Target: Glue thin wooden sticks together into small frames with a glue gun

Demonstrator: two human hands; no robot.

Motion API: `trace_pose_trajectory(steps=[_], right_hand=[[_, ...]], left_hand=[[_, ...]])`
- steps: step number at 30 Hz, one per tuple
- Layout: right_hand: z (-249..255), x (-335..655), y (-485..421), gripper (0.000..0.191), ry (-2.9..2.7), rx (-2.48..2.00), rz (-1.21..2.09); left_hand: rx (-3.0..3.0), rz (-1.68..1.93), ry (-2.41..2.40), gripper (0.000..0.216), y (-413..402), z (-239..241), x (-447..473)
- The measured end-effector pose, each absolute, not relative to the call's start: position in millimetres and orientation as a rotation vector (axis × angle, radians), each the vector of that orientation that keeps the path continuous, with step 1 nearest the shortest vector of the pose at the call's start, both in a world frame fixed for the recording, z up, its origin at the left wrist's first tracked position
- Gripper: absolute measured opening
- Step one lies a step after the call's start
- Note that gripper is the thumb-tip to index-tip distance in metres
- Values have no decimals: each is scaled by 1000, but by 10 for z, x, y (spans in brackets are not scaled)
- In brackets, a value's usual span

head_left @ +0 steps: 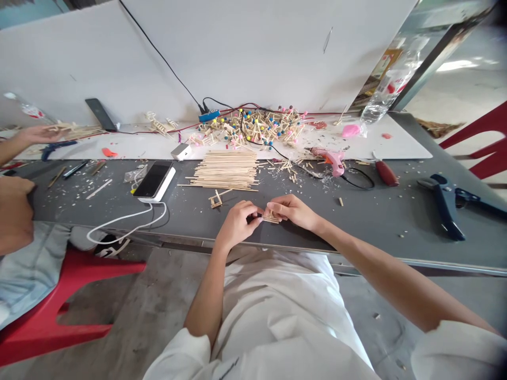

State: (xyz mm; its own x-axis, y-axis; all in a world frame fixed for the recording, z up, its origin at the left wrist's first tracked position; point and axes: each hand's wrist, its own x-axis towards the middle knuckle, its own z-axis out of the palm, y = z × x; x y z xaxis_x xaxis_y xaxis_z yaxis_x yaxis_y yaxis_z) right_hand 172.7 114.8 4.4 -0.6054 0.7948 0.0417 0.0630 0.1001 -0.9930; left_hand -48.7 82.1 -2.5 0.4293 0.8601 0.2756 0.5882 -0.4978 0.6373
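Note:
Close to the table's front edge, my left hand (240,221) is closed, thumb and fingers pinched at the left end of a small group of short wooden sticks (271,219). A small dark patch shows between those fingers; whether it is an object or shadow I cannot tell. My right hand (293,211) pinches the same sticks from the right, its fingertips partly covering them. Just beyond my left hand lies a small glued stick frame (216,200). Behind that is a stack of long wooden sticks (225,170).
A pink glue gun (335,162), a red-handled tool (386,173) and blue cutters (446,206) lie to the right. A phone on a white power bank (156,182) is at left. Stick pieces with coloured balls (261,126) are heaped behind. Another person's hand (41,134) works far left.

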Motion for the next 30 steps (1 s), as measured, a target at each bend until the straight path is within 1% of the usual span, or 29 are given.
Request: trace_pose_trajectory(steps=[30], right_hand=[[45,1728,1157,50,-1766,-819,1593]], left_hand=[[2238,811,1230,10,812,-16,-482]])
